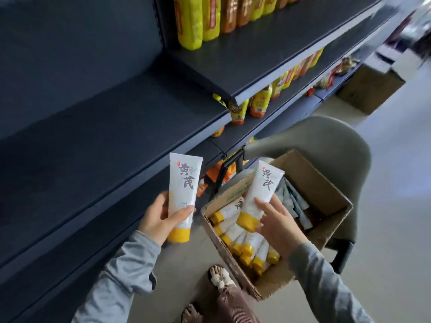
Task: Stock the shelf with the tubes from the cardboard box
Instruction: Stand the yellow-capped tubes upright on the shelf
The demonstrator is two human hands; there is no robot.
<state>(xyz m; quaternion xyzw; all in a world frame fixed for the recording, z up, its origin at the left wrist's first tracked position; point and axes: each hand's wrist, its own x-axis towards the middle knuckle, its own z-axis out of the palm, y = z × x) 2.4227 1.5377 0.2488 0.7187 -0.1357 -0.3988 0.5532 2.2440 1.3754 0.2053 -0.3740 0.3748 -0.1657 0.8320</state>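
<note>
Dark matte metal shelf [105, 141] is seen at left. Open corrugated cardboard box [326, 190] is packed with smooth white, yellow-capped tubes [247, 243]. First tube [183, 190] is gripped upright, cap down, by left hand [161, 220]; second tube [258, 194] is held tilted over box by right hand [277, 222].

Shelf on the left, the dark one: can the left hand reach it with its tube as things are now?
Probably yes. The left hand grips a tube close to the shelf, and nothing stands between them. The right hand is over the box, out of the way.
</note>
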